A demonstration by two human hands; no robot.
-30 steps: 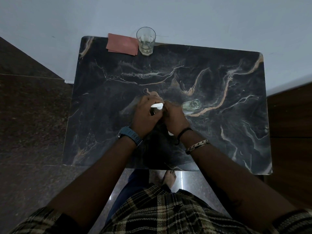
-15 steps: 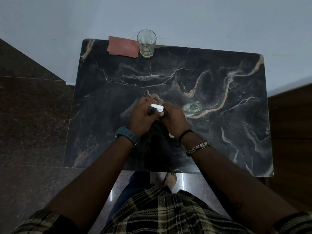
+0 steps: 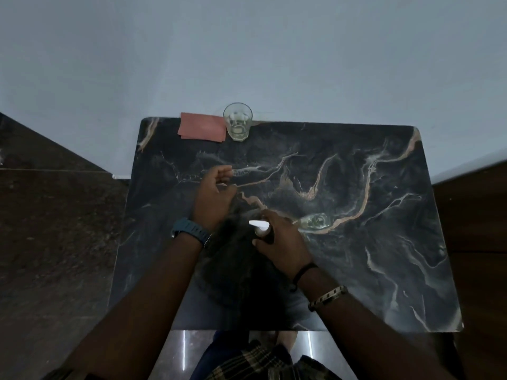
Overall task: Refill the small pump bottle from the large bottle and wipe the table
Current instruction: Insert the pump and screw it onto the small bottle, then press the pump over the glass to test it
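The small dark pump bottle with a white pump head stands near the middle of the black marble table. My right hand is wrapped around it from the right. My left hand hovers up and to the left of the bottle, clear of it, with its fingers loosely curled and nothing in them. A clear bottle, seen from above with its mouth showing, stands just right of my right hand.
A drinking glass stands at the table's far edge beside a folded red cloth. The table's back edge is against a pale wall. Dark floor lies to the left, and a dark wooden surface to the right.
My left hand has let go of the pump head and moved up and to the left. My right hand still grips the small bottle.
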